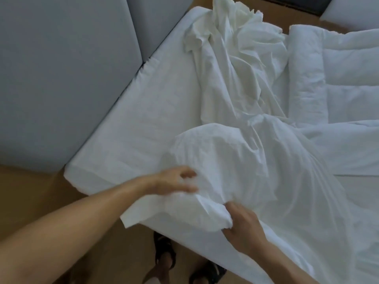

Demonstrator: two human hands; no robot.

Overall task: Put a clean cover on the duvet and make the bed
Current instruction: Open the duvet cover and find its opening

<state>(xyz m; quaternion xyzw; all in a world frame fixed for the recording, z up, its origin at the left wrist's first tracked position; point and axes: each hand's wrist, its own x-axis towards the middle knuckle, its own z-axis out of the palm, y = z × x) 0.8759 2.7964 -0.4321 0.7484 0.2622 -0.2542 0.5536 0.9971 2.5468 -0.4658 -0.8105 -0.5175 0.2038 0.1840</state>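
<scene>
**Seat the corner before pulling anything flat**

Head view: the person stands at the near corner of the bed (pixel 143 119), low in the frame. The cover (pixel 235 152) lies in a puffed mound at lower centre and trails up in crumpled folds toward the top middle. The duvet (pixel 305 78) lies at the right, with one edge rolled into a thick ridge beside those folds.

The right hand (pixel 242 224) is clenched on a bunched wad of the cover just below the mound. The left hand (pixel 174 179) is at the mound's left flank, touching the cloth. It is motion-blurred, so I cannot tell whether it grips or only presses. A loose flap of cover hangs off the bed edge between the two hands.

This looks like working a corner of the cover into place. To do it well:
- Keep the right hand's bunch firm as an anchor.
- Let the left hand find the true corner seam rather than a random fold.
- Once filling and cover corner meet, pinch both together through the cloth.
- Only then shake or draw the cover toward the grey headboard (pixel 61 78) at upper left.

The trailing folds may be twisted, so it is worth untangling them first.
</scene>
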